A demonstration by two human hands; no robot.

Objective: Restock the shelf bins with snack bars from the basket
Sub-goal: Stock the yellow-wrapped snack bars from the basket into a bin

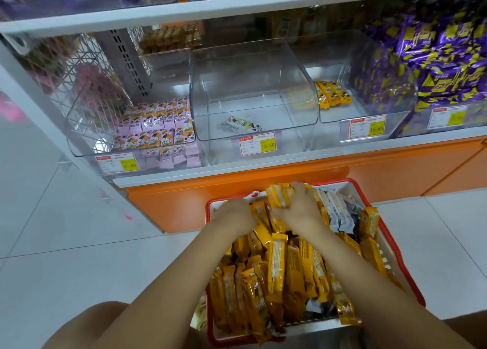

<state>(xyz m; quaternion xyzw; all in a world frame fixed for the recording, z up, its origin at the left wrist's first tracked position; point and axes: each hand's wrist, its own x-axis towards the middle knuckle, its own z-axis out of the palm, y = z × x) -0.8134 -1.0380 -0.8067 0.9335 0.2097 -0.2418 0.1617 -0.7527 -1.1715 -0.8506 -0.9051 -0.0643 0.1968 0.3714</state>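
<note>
A red basket [411,275] on the floor below the shelf is heaped with yellow snack bars [276,277] and a few white and black ones [340,214]. Both hands reach into its far end. My left hand [234,216] is buried among the yellow bars, its fingers hidden. My right hand [300,206] grips a bunch of yellow bars [276,197] at the top of the pile. Above, a clear middle bin [253,135] holds one white bar [241,124]. The bin to its right [337,116] holds a few yellow bars [332,95].
The left bin [87,153] holds pink and orange packs in rows. At far right a bin [411,90] is piled with purple and yellow packs. Price tags [257,144] hang on the bin fronts. An orange base panel [290,180] runs under the shelf; white floor tiles surround the basket.
</note>
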